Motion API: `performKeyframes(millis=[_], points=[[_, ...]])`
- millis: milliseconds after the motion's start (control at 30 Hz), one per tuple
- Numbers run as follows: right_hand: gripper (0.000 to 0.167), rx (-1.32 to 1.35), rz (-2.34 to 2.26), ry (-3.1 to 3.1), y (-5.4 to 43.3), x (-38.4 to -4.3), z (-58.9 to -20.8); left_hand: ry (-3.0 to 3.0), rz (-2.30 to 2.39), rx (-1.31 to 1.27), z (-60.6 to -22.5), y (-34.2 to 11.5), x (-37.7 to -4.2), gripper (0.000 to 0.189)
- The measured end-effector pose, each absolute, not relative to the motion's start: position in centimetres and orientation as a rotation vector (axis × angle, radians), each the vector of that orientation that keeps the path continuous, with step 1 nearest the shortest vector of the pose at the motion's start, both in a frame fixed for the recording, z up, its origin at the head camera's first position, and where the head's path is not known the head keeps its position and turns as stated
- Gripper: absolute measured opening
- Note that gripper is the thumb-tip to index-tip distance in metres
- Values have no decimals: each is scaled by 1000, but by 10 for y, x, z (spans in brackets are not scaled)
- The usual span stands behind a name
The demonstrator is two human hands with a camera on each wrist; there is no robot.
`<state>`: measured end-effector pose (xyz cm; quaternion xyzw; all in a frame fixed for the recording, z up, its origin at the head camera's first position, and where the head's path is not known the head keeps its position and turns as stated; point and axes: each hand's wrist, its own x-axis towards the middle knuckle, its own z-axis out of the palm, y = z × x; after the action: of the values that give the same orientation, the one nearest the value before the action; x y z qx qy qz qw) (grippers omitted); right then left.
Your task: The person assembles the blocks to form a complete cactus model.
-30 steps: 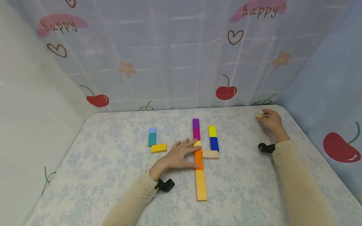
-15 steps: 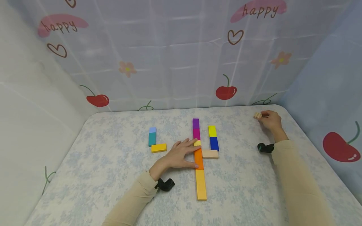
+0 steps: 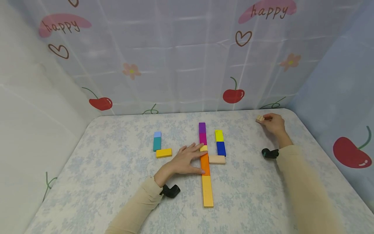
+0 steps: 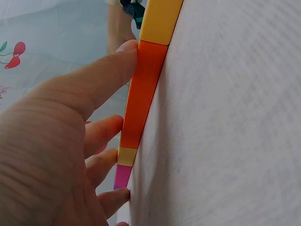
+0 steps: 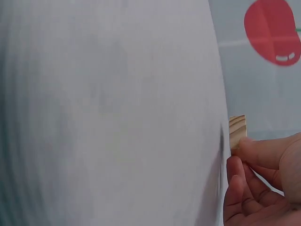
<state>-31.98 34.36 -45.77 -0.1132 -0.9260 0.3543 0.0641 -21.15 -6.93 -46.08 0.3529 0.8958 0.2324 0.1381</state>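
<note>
In the head view my left hand [image 3: 182, 162] rests with straight, spread fingers on a row of blocks, thumb and fingertips touching the orange block [image 3: 205, 165] and the pale yellow block [image 3: 204, 148]. The row runs from a purple block [image 3: 202, 127] and a magenta block [image 3: 203, 139] at the far end to a long golden-yellow block [image 3: 207, 192] nearest me. At the back right, my right hand [image 3: 276, 125] pinches a small plain wooden block [image 3: 259, 119] between thumb and fingertips. The right wrist view shows the grain on that wooden block [image 5: 238, 131], partly covered by the thumb.
Right of the row lie a bright yellow block [image 3: 219, 136], a blue block [image 3: 221, 149] and a beige block [image 3: 217, 159]. On the left are light blue [image 3: 157, 134], teal [image 3: 157, 144] and yellow [image 3: 164, 153] blocks. A patterned curtain [image 3: 175, 58] hangs behind the table.
My right hand has slid a little to the left along the back of the table, carrying the wooden block with it. The left hand and the laid-out blocks stay put.
</note>
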Motion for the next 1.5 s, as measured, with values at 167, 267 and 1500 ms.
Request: performKeyframes(millis=[167,267,1500], points=[[40,-241,1165,-2794,319,-322,-449,2591,676,1021,-460,-69,-211,77],[42,-179,1231,-2793,300,-324,-442,2590,678,1018,-460,-69,-211,76],[32,318,1368,-2819,158,-357,-431,2593,666,1047,-462,-69,-213,76]])
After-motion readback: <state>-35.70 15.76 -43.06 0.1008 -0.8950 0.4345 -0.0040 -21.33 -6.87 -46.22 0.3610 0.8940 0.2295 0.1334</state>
